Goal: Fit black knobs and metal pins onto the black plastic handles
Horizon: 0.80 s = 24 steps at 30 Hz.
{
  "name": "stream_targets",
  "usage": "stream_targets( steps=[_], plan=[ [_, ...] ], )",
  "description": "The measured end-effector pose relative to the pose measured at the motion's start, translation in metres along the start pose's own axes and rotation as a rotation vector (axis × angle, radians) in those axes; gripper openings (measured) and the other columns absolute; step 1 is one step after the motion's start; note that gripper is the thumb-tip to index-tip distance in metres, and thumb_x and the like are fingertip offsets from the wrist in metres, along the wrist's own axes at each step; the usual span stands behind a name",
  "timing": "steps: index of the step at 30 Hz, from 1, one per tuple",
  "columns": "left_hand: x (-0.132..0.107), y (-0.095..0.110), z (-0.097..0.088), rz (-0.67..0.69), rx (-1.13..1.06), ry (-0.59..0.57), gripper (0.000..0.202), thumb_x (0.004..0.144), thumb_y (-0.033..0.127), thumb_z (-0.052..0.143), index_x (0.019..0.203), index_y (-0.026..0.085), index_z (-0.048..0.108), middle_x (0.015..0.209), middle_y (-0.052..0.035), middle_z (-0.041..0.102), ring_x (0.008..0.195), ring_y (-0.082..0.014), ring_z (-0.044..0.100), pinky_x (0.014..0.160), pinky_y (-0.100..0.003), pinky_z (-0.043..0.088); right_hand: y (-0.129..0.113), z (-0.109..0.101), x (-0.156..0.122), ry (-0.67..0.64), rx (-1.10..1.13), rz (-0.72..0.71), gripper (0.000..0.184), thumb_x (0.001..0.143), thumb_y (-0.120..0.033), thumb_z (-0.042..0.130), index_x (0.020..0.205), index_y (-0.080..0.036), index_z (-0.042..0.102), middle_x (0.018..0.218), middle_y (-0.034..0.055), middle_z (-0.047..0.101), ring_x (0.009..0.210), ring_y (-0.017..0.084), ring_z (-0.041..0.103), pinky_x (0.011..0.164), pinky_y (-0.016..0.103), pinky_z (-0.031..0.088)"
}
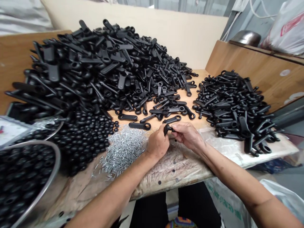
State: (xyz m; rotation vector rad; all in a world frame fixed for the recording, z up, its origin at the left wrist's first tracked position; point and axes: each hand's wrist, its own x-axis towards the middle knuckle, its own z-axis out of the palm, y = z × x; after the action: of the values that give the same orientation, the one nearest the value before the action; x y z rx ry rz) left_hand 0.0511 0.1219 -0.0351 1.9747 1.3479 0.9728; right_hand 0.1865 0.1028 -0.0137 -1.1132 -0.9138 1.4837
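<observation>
My left hand (157, 143) and my right hand (187, 134) meet over the table's front, both pinching a small black plastic lever (167, 129) between fingers and thumb. Its ring end shows, and the fingers hide the rest. Just beyond them lie loose black levers (172, 119) on the bare wood. A heap of silver metal pins (123, 148) spreads beside my left hand. Further left sits a pile of black plastic balls (83, 136). A large mound of black levers (95, 63) fills the back, and a smaller heap of black levers (232, 107) lies to the right.
A steel bowl (49, 158) full of black balls stands at the front left, with a second bowl behind it. Wooden boards (261, 72) wall the table's back and right. Crumpled plastic sheeting (175, 167) covers the front edge. White sacks stand at both sides.
</observation>
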Motion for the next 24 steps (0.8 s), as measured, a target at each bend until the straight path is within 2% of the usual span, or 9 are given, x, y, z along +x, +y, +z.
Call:
stream_targets(
  steps=[3, 6, 8, 11, 15, 20, 22, 24],
  plan=[
    [0.003, 0.002, -0.001, -0.009, -0.076, -0.079, 0.024, 0.073, 0.015, 0.05, 0.093, 0.022, 0.061, 0.074, -0.0037, 0.064, 0.071, -0.0206, 0.058, 0.068, -0.028, 0.041, -0.004, -0.002, 0.006, -0.023, -0.189, -0.052, 0.035, 0.074, -0.046, 0.058, 0.059, -0.014, 0.054, 0.047, -0.0022, 0.051, 0.033, 0.006, 0.04, 0.032, 0.017, 0.026],
    [0.004, 0.007, -0.002, -0.039, -0.143, -0.167, 0.024, 0.071, 0.012, 0.049, 0.089, 0.022, 0.063, 0.072, -0.0015, 0.065, 0.072, -0.0196, 0.059, 0.068, -0.027, 0.041, -0.012, -0.008, 0.01, 0.141, -0.396, -0.238, 0.043, 0.076, -0.053, 0.052, 0.06, -0.013, 0.057, 0.049, -0.0007, 0.052, 0.038, 0.006, 0.045, 0.038, 0.018, 0.034],
    [0.003, 0.009, -0.002, -0.061, -0.167, -0.189, 0.022, 0.069, 0.011, 0.049, 0.082, 0.022, 0.063, 0.062, 0.0002, 0.062, 0.067, -0.0187, 0.059, 0.066, -0.027, 0.041, -0.019, -0.015, 0.01, 0.257, -0.37, -0.352, 0.044, 0.077, -0.055, 0.051, 0.07, -0.013, 0.062, 0.056, 0.0011, 0.057, 0.044, 0.007, 0.049, 0.042, 0.018, 0.037],
    [0.0, 0.012, -0.003, -0.067, -0.192, -0.226, 0.019, 0.068, 0.013, 0.05, 0.079, 0.021, 0.064, 0.052, 0.002, 0.057, 0.061, -0.0172, 0.057, 0.063, -0.026, 0.041, -0.025, -0.023, 0.006, 0.331, -0.226, -0.426, 0.047, 0.077, -0.057, 0.049, 0.086, -0.012, 0.062, 0.067, 0.0036, 0.061, 0.05, 0.008, 0.053, 0.044, 0.018, 0.039],
    [-0.003, 0.016, -0.003, -0.053, -0.198, -0.275, 0.02, 0.071, 0.017, 0.05, 0.087, 0.019, 0.063, 0.055, 0.0025, 0.059, 0.06, -0.0156, 0.056, 0.062, -0.025, 0.042, -0.026, -0.02, -0.012, 0.329, -0.206, -0.476, 0.043, 0.077, -0.052, 0.052, 0.089, -0.012, 0.063, 0.07, 0.0037, 0.062, 0.053, 0.009, 0.055, 0.046, 0.019, 0.04],
    [-0.006, 0.016, -0.004, 0.0, -0.154, -0.32, 0.02, 0.075, 0.024, 0.05, 0.089, 0.017, 0.062, 0.065, 0.0001, 0.063, 0.064, -0.016, 0.058, 0.063, -0.026, 0.043, -0.03, -0.013, -0.043, 0.313, -0.37, -0.546, 0.036, 0.08, -0.047, 0.051, 0.09, -0.015, 0.066, 0.076, 0.003, 0.064, 0.061, 0.01, 0.057, 0.052, 0.021, 0.043],
    [-0.01, 0.016, -0.004, 0.056, -0.088, -0.329, 0.021, 0.077, 0.026, 0.048, 0.09, 0.018, 0.061, 0.073, -0.0016, 0.066, 0.07, -0.0172, 0.06, 0.065, -0.027, 0.043, -0.035, -0.011, -0.053, 0.336, -0.464, -0.574, 0.034, 0.08, -0.045, 0.052, 0.093, -0.017, 0.066, 0.08, 0.0032, 0.066, 0.067, 0.012, 0.059, 0.06, 0.024, 0.047],
    [-0.015, 0.018, -0.002, 0.164, 0.041, -0.369, 0.024, 0.078, 0.025, 0.045, 0.096, 0.02, 0.06, 0.083, -0.0032, 0.067, 0.078, -0.0192, 0.061, 0.068, -0.029, 0.044, -0.044, -0.006, -0.064, 0.347, -0.576, -0.601, 0.034, 0.08, -0.044, 0.052, 0.099, -0.019, 0.065, 0.091, 0.0033, 0.067, 0.082, 0.015, 0.061, 0.075, 0.028, 0.048]
  ],
)
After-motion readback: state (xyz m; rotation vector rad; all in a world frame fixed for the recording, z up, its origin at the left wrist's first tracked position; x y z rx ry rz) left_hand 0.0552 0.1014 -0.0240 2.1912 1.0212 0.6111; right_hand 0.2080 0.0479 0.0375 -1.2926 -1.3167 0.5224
